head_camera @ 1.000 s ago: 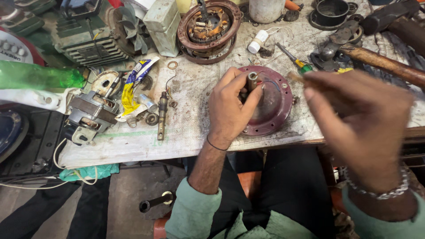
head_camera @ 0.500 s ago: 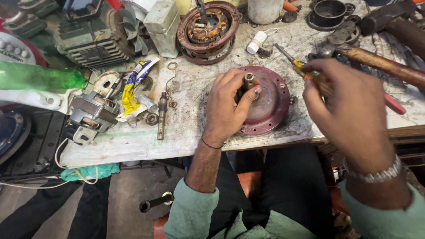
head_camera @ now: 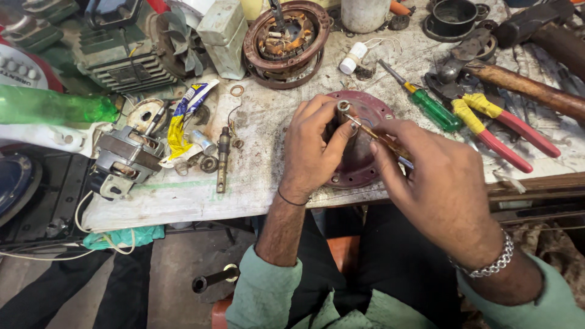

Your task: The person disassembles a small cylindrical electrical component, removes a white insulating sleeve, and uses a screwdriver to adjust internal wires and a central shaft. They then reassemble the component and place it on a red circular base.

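Left hand (head_camera: 314, 146) clamped around shaft (head_camera: 343, 108) of red cover (head_camera: 365, 164); right hand (head_camera: 436, 183) pinching thin tool (head_camera: 372, 133), tip at shaft top.

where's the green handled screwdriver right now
In the head view, the green-handled screwdriver lies on the workbench, right of the dark red round cover, beside the red-and-yellow pliers.

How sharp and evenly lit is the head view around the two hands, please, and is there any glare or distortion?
Head view: sharp and evenly lit, shadows soft; the left hand and right hand on the maroon round cover show no motion blur; a mild shine on the green-handled screwdriver; wide-angle bending at the edges, where the green bottle looks softer.
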A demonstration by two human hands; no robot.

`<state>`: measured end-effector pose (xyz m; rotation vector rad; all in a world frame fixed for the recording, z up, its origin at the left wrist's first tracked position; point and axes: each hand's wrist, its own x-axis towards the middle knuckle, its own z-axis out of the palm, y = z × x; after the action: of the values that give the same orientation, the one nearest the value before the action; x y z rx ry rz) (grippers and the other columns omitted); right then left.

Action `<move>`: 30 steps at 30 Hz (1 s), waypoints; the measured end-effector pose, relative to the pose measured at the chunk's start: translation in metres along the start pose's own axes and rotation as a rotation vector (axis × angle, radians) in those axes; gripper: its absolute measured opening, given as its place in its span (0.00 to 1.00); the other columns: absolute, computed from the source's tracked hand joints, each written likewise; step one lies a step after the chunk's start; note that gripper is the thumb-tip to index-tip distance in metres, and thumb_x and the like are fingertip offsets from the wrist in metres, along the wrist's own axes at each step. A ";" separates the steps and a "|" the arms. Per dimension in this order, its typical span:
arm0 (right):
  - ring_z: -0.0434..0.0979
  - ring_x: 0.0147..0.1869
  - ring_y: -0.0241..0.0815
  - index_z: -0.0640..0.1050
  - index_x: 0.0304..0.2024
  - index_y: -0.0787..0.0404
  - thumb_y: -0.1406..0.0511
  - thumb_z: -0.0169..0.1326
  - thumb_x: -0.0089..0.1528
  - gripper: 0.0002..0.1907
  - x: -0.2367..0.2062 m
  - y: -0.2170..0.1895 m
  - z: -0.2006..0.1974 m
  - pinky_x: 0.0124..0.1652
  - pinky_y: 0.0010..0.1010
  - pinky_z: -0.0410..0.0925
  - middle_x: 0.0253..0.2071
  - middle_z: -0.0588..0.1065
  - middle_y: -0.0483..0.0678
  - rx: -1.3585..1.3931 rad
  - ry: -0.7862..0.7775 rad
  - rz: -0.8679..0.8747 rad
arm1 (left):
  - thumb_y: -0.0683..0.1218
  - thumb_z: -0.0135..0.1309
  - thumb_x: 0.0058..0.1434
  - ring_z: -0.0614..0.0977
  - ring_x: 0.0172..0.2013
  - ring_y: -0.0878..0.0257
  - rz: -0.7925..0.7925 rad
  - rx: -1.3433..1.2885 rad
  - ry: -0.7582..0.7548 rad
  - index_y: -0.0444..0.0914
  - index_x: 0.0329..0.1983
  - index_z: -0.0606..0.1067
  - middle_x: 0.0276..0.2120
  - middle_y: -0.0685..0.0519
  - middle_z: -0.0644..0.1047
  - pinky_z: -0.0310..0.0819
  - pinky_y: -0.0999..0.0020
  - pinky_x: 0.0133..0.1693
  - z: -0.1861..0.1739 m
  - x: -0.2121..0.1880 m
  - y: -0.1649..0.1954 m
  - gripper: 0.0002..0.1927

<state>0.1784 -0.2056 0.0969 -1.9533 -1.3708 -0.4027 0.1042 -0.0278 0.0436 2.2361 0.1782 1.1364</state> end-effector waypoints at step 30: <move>0.83 0.36 0.51 0.79 0.49 0.63 0.63 0.58 0.69 0.10 0.017 0.071 -0.012 0.39 0.42 0.73 0.37 0.81 0.54 -0.244 -0.156 0.223 | 0.46 0.60 0.65 0.75 0.44 0.54 -0.039 0.021 -0.021 0.38 0.42 0.77 0.41 0.53 0.76 0.70 0.61 0.47 0.000 0.000 0.001 0.07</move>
<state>0.2509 -0.2155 0.0894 -2.3537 -1.2254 -0.3288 0.1046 -0.0288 0.0444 2.2521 0.2247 1.0945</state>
